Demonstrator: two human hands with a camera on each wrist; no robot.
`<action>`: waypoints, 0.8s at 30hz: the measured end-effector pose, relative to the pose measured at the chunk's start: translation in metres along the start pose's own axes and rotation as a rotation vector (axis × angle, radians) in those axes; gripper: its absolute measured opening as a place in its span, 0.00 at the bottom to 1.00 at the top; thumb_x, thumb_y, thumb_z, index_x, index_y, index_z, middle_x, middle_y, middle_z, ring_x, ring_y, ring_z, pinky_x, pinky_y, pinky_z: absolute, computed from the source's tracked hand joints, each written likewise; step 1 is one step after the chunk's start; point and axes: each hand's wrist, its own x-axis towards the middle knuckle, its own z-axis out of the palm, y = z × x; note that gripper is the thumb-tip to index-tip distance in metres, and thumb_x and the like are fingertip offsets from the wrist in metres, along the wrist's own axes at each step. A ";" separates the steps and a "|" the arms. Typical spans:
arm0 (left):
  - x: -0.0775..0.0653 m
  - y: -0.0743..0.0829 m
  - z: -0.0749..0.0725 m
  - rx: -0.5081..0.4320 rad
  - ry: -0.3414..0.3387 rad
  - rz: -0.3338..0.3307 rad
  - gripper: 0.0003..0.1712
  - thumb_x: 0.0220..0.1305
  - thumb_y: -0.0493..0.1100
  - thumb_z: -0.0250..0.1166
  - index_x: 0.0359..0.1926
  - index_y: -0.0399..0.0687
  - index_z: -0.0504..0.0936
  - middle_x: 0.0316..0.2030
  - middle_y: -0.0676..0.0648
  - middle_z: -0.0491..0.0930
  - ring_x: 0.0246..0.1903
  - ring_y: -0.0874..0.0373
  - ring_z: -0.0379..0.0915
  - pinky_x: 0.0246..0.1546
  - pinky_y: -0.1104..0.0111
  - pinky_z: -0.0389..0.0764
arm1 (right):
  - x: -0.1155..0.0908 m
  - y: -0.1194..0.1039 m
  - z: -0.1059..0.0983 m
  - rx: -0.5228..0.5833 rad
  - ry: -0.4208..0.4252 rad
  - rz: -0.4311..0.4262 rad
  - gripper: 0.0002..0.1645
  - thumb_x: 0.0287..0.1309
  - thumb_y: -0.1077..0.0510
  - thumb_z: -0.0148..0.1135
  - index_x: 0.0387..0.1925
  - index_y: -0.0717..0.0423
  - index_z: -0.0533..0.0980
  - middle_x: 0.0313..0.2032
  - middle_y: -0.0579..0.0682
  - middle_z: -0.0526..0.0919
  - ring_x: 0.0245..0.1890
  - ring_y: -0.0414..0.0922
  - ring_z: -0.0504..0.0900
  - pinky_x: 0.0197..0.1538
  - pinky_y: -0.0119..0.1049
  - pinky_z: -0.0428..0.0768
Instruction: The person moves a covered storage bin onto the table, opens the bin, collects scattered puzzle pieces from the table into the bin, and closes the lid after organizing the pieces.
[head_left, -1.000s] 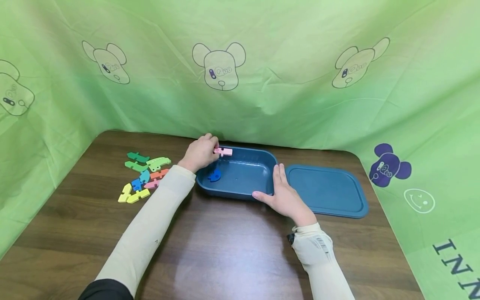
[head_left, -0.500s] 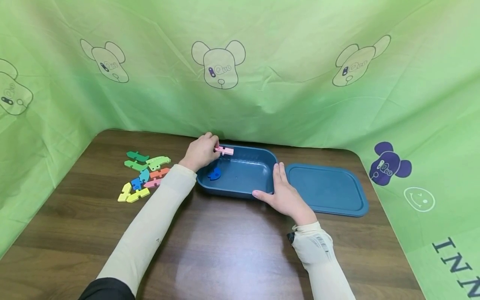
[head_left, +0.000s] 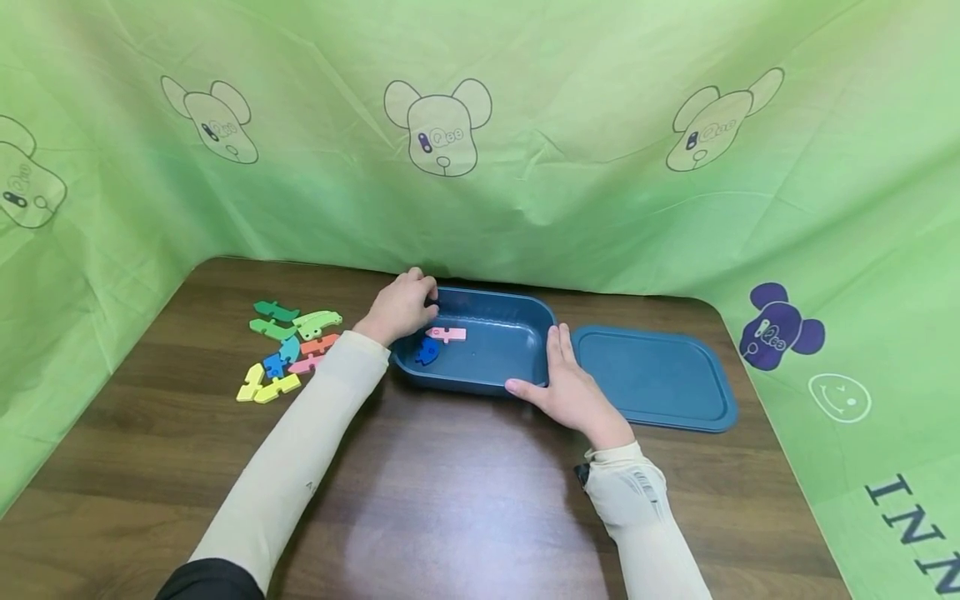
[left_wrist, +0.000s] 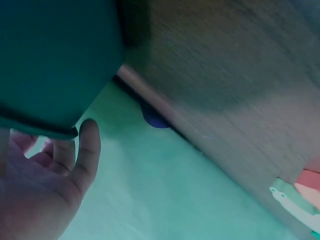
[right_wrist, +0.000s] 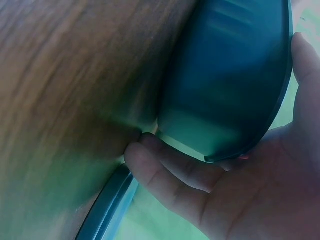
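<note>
A deep blue plastic box (head_left: 487, 354) stands without its lid at the middle of the table. On its floor lie a pink toy piece (head_left: 447, 334) with notched edges and, just in front, a small blue toy piece (head_left: 427, 351). My left hand (head_left: 397, 308) is over the box's left end, its fingers loosely bent and holding nothing; in the left wrist view the fingers are around the box rim (left_wrist: 42, 127). With fingers straight and thumb spread, my right hand (head_left: 572, 396) rests against the box's right end, thumb at the front rim.
Left of the box lies a cluster of toy pieces, among them dark green (head_left: 276, 312), light green (head_left: 317, 323), orange (head_left: 318, 346) and yellow (head_left: 277, 389) ones. The flat blue lid (head_left: 656, 379) lies right of the box. A green printed curtain (head_left: 525, 225) hangs along the table's back edge.
The left hand has let go of the pink piece, which dropped from near the back rim to the box floor beside the blue piece. The right hand has stayed in place.
</note>
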 end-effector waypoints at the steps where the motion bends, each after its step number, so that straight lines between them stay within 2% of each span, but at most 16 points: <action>1: -0.002 -0.001 -0.001 -0.030 0.002 0.005 0.10 0.70 0.43 0.64 0.46 0.42 0.80 0.44 0.43 0.72 0.42 0.49 0.70 0.44 0.57 0.77 | 0.000 0.000 0.000 -0.003 0.000 0.001 0.72 0.61 0.27 0.60 0.78 0.62 0.28 0.77 0.58 0.23 0.75 0.65 0.46 0.70 0.60 0.57; 4: -0.010 -0.008 -0.006 -0.128 0.028 0.032 0.08 0.71 0.41 0.62 0.45 0.42 0.81 0.42 0.44 0.74 0.40 0.49 0.72 0.44 0.57 0.76 | 0.001 0.001 0.000 -0.005 0.002 0.002 0.72 0.60 0.26 0.60 0.78 0.62 0.29 0.77 0.58 0.23 0.75 0.65 0.46 0.70 0.60 0.57; 7: -0.020 -0.017 -0.010 -0.205 0.088 0.066 0.05 0.70 0.38 0.61 0.43 0.41 0.81 0.40 0.44 0.76 0.39 0.50 0.74 0.43 0.58 0.76 | 0.002 0.001 0.001 -0.006 0.003 0.000 0.73 0.60 0.26 0.60 0.78 0.63 0.29 0.77 0.59 0.23 0.75 0.65 0.45 0.70 0.60 0.57; 12: -0.035 -0.043 -0.014 -0.224 0.165 0.063 0.06 0.70 0.35 0.60 0.44 0.39 0.82 0.40 0.44 0.78 0.40 0.49 0.75 0.43 0.57 0.76 | 0.002 0.003 0.001 -0.005 0.003 0.002 0.73 0.60 0.25 0.59 0.78 0.62 0.28 0.77 0.58 0.22 0.75 0.66 0.45 0.70 0.60 0.57; 16: -0.049 -0.070 -0.020 -0.191 0.136 0.014 0.09 0.72 0.35 0.58 0.48 0.37 0.81 0.43 0.42 0.78 0.41 0.47 0.75 0.45 0.54 0.76 | 0.002 0.004 0.001 -0.009 0.005 0.002 0.73 0.60 0.25 0.59 0.78 0.62 0.28 0.77 0.58 0.22 0.75 0.65 0.45 0.70 0.60 0.56; 24: -0.085 -0.134 -0.039 -0.167 0.053 -0.138 0.12 0.74 0.34 0.54 0.51 0.33 0.80 0.47 0.36 0.78 0.40 0.44 0.73 0.44 0.51 0.74 | 0.004 0.002 0.001 -0.012 -0.003 0.001 0.72 0.61 0.26 0.60 0.78 0.61 0.27 0.77 0.58 0.22 0.75 0.66 0.46 0.70 0.61 0.57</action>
